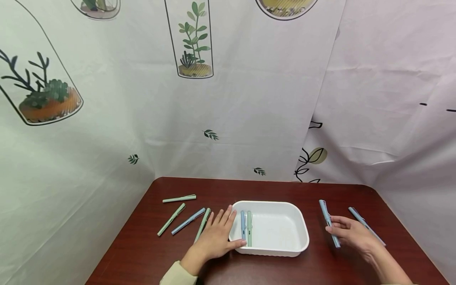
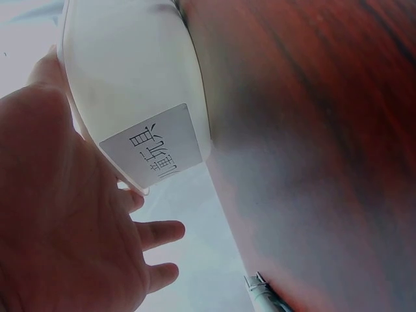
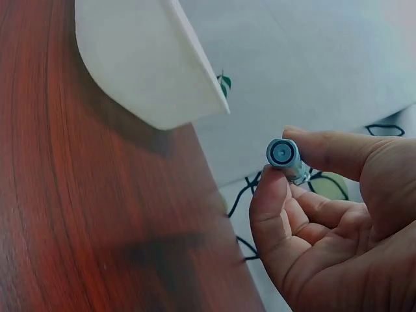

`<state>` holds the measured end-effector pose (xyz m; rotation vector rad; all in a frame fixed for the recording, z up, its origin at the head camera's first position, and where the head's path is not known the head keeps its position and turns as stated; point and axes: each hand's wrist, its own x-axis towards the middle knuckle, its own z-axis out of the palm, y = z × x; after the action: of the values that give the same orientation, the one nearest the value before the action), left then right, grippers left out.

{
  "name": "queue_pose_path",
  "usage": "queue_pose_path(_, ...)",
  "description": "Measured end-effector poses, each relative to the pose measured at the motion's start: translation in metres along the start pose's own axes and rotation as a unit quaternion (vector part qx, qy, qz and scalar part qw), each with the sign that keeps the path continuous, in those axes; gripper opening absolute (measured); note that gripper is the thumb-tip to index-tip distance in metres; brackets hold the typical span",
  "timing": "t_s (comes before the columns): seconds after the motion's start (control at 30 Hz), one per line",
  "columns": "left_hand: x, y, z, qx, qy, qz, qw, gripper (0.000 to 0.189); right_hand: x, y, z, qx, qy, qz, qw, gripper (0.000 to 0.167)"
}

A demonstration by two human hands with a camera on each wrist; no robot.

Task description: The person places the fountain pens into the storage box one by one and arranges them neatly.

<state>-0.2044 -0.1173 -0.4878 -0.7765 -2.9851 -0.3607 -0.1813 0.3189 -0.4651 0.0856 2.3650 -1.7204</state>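
My right hand pinches a blue pen between thumb and fingers, to the right of the white tray. In the right wrist view the blue pen points end-on at the camera, above the table. With fingers spread and straight, my left hand rests on the tray's left rim, its thumb at the front left corner. Inside the tray, along its left side, a blue pen and a green pen lie side by side. The left wrist view shows a printed label on the tray's outer wall.
Left of the tray lie a blue pen and green pens, the nearest green pen partly behind my left hand. Another blue pen lies beyond my right hand. A patterned cloth hangs behind the dark red table.
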Motion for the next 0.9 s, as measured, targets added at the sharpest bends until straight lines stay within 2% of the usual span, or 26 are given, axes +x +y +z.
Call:
queue_pose_path(0.43,0.000,0.000,0.000,0.008,0.003,0.004,1.0000,0.097,-0.002,-0.018,0.018,-0.009,-0.005,-0.007,0.9999,0.062)
queue_pose_path(0.7,0.000,0.001,-0.001,0.010,-0.006,0.001,0.9999,0.098,-0.001,-0.024,0.029,0.008,-0.037,-0.031,0.9988,0.064)
queue_pose_path(0.9,0.001,0.000,-0.001,0.017,-0.008,0.001,0.9998,0.098,0.000,-0.029,0.039,0.011,-0.053,-0.033,0.9980,0.066)
